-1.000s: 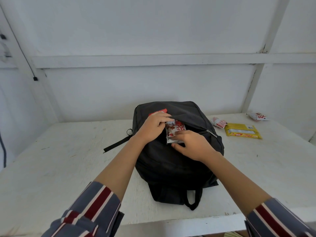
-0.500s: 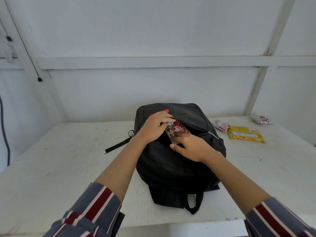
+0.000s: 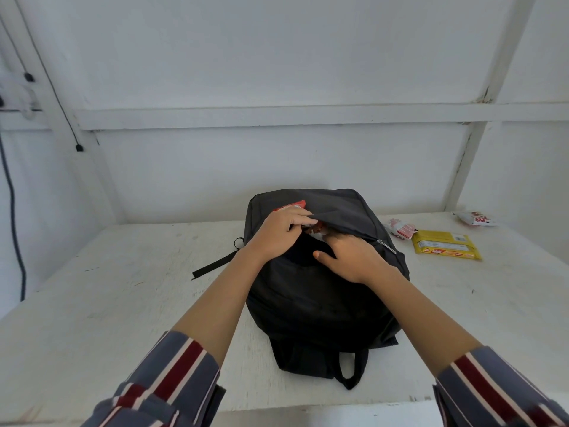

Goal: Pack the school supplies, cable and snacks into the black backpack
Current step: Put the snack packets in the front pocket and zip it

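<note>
- Backpack (image 3: 323, 303), black, lies flat mid-table (image 3: 123, 303), pocket gaping.
- Left hand (image 3: 278, 234) pinches the pocket flap (image 3: 338, 217) up.
- Right hand (image 3: 354, 260): thumb out, fingers buried in the opening, so can't tell its grip.
- Red-white wrapper (image 3: 314, 229) peeks out between the hands.
- Off right: yellow biscuit pack (image 3: 445, 248), near snack packet (image 3: 401, 228) touching it, far snack packet (image 3: 475, 218) behind.

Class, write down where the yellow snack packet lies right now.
In the head view, the yellow snack packet lies flat on the white table, right of the black backpack, with a red-and-white packet at its far left corner.
</note>
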